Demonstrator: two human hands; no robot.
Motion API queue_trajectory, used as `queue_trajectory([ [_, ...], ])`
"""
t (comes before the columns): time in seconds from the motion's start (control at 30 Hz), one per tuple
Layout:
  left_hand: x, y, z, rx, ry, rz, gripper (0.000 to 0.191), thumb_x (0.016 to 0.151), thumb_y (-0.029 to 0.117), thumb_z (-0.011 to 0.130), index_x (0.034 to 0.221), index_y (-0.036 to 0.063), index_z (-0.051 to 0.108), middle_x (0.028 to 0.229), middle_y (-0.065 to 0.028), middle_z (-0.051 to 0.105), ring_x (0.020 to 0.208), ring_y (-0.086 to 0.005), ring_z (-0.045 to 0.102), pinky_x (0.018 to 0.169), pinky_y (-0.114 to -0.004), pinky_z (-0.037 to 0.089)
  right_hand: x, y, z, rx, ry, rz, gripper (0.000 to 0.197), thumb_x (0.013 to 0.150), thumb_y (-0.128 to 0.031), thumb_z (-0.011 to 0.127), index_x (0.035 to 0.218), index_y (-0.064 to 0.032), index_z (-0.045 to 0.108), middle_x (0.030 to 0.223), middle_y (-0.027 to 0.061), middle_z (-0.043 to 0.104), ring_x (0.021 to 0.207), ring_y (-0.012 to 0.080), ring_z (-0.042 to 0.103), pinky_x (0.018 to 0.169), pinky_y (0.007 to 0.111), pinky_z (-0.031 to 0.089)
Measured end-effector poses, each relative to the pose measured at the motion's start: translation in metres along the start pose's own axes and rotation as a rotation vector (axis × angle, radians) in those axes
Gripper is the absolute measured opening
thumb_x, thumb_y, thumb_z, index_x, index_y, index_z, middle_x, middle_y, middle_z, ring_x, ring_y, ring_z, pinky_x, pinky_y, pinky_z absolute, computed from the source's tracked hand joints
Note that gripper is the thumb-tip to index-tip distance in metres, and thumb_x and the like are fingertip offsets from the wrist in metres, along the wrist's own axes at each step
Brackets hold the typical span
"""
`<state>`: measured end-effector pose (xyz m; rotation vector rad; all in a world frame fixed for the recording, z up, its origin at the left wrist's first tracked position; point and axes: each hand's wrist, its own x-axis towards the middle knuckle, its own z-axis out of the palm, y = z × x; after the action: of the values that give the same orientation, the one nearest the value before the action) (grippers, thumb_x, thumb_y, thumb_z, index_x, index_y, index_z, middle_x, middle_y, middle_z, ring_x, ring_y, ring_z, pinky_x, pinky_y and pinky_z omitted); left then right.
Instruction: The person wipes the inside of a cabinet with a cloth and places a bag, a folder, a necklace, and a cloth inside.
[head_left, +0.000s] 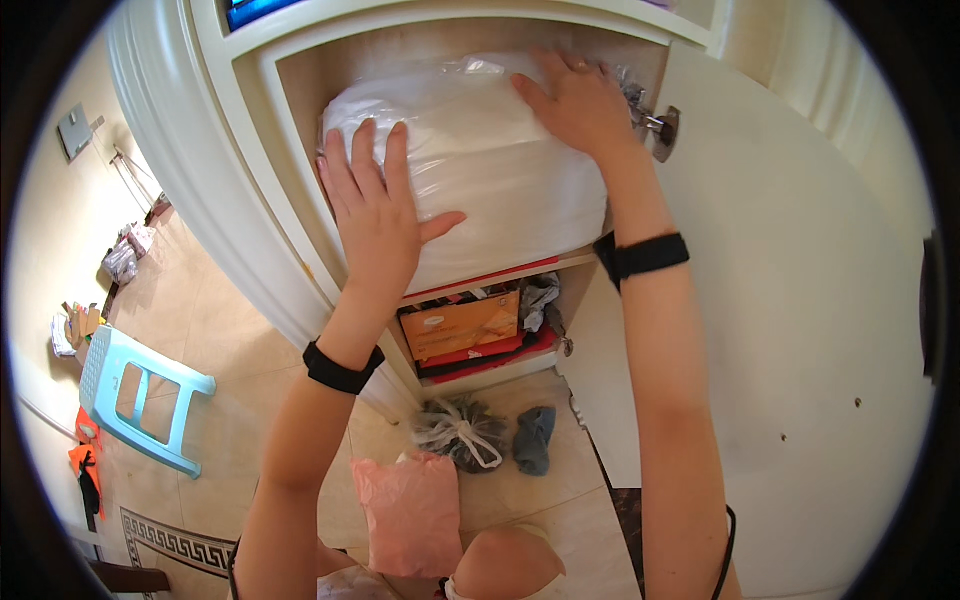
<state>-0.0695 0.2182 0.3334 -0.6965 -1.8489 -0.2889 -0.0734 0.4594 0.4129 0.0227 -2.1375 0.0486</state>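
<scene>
A bulky white bundle in clear plastic wrapping fills the upper compartment of a white cabinet. My left hand lies flat on the bundle's left front, fingers spread and thumb pointing right. On its upper right side rests my right hand, slightly blurred, with the fingertips reaching over the back edge. Neither hand is closed around anything. Just right of my right hand, a metal door hinge joins the cabinet to its white door, which stands swung out.
Below, a shelf holds an orange box and red items. On the tiled floor lie a tied plastic bag, a blue-grey cloth item and a pink plastic bag. A light-blue plastic stool is at left.
</scene>
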Motion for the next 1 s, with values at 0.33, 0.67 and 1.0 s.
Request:
queue_trajectory([
  [0.33,0.000,-0.015,0.032,0.049,0.170,0.012,0.111,0.055,0.062,0.076,0.140,0.0053,0.032,0.146,-0.0245,0.025,0.132,-0.0513,0.023,0.102,-0.063,0.030,-0.003,0.011,0.013,0.100,-0.394,0.232,0.090,0.082,-0.074,0.037,0.142,-0.0076,0.040,0.149,0.0206,0.031,0.136,0.0373,0.035,0.111,0.040,0.029],
  [0.67,-0.088,-0.001,0.034,0.000,-0.125,0.180,0.085,0.081,0.052,0.063,0.148,0.0127,0.029,0.152,-0.0256,0.020,0.138,-0.0475,0.021,0.106,-0.061,0.023,-0.019,-0.035,-0.020,-0.041,-0.266,0.253,0.073,0.089,-0.062,0.039,0.129,-0.0028,0.053,0.128,0.0253,0.054,0.119,0.0393,0.051,0.099,0.047,0.041],
  [1.0,-0.095,0.002,0.026,0.021,-0.199,0.157,0.081,0.081,0.049,0.064,0.147,0.0149,0.032,0.153,-0.0234,0.018,0.137,-0.0469,0.022,0.106,-0.060,0.025,-0.009,-0.046,0.027,-0.049,-0.121,-0.312,0.058,0.094,-0.053,0.042,0.134,-0.0114,0.051,0.136,0.0187,0.050,0.127,0.0375,0.045,0.105,0.043,0.036],
])
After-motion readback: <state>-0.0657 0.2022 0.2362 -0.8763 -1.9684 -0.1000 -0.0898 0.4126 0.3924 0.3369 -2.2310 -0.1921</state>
